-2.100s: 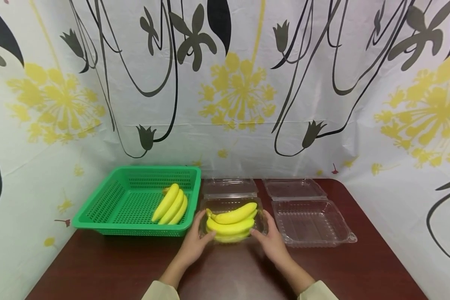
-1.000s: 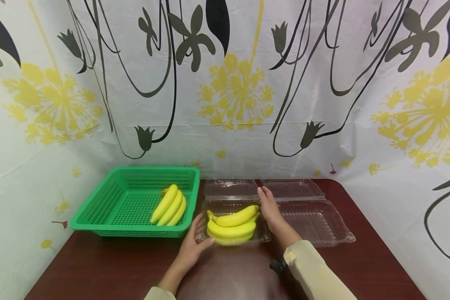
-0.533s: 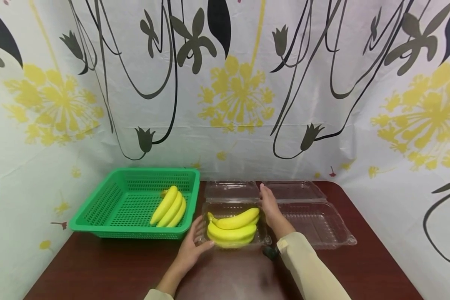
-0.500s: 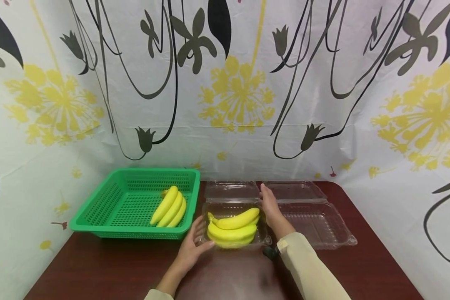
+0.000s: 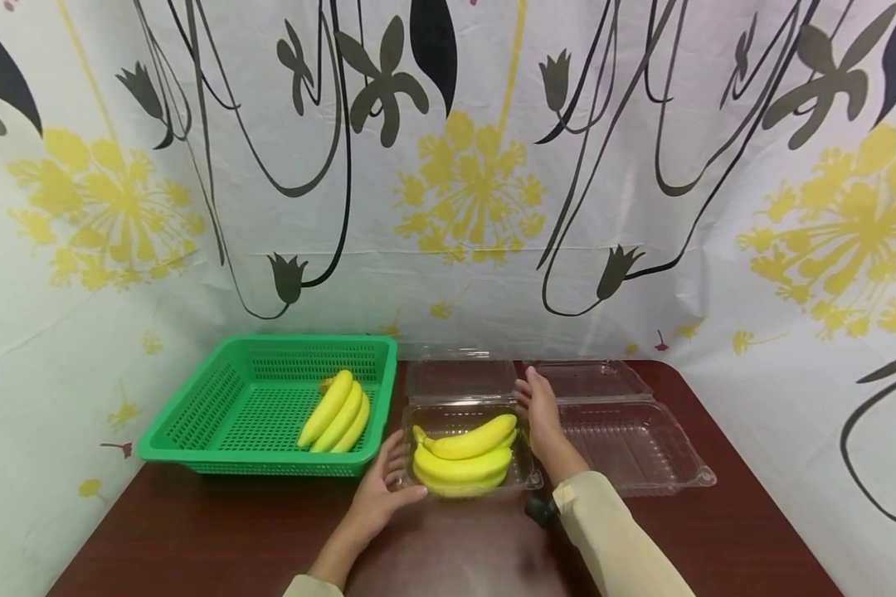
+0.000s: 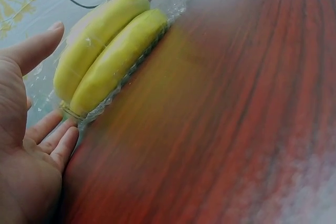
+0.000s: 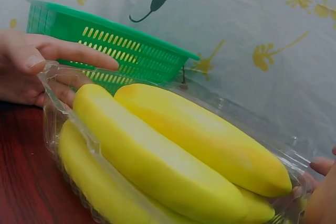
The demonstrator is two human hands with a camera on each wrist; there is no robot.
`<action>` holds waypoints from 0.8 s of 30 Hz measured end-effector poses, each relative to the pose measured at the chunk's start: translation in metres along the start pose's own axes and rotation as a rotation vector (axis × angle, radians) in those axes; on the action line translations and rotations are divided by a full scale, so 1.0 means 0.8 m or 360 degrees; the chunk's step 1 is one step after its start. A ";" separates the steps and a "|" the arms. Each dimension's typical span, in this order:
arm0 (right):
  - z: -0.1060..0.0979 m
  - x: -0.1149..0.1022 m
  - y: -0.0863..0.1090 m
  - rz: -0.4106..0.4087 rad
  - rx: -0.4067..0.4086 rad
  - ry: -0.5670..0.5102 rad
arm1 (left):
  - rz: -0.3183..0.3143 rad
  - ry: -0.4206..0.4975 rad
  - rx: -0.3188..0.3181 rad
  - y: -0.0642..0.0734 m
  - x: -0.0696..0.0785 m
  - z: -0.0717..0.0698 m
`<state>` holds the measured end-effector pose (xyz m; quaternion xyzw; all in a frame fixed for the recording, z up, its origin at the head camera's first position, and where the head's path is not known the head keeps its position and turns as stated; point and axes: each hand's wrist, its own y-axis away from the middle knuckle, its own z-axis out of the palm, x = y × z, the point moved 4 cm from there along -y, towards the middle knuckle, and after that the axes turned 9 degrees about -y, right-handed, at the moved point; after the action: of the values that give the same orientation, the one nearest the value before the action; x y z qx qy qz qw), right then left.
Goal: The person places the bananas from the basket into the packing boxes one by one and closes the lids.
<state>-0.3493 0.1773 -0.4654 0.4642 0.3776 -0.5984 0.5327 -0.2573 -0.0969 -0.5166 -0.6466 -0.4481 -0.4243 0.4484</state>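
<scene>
Yellow bananas lie in a clear plastic clamshell box in the middle of the table. Its hinged lid leans back behind it, slightly raised. My left hand is at the box's left end, thumb toward the front; the left wrist view shows its fingers extended against the end wall. My right hand is at the right edge of the lid near the hinge, fingertips against the plastic. Its grip is partly hidden; in the right wrist view only a bit of it shows at the edge.
To the left stands a green basket with another bunch of bananas in it. A second clear clamshell box lies unfolded on the right. The dark red table meets a patterned cloth behind.
My right hand has gone from the box's front right side up to the lid, and the lid's far edge has risen a little. My left hand has stayed at the left end.
</scene>
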 end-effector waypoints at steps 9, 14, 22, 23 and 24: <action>-0.001 0.003 0.002 -0.0075 0.0093 -0.0095 | -0.0041 0.0005 0.0006 0.001 0.002 0.000; -0.002 0.003 0.001 -0.0129 0.0152 -0.0167 | -0.0045 -0.0005 0.0017 0.001 0.001 0.000; -0.005 0.005 0.001 -0.0254 0.0171 -0.0216 | -0.0053 -0.0016 0.0019 0.000 0.001 0.000; -0.005 0.005 0.001 -0.0270 0.0174 -0.0222 | -0.0055 -0.0019 0.0020 0.000 0.001 0.000; -0.006 0.005 0.001 -0.0289 0.0172 -0.0228 | -0.0060 -0.0024 0.0019 0.000 0.001 0.000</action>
<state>-0.3480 0.1804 -0.4701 0.4122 0.3464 -0.6953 0.4761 -0.2572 -0.0971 -0.5158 -0.6385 -0.4661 -0.4251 0.4409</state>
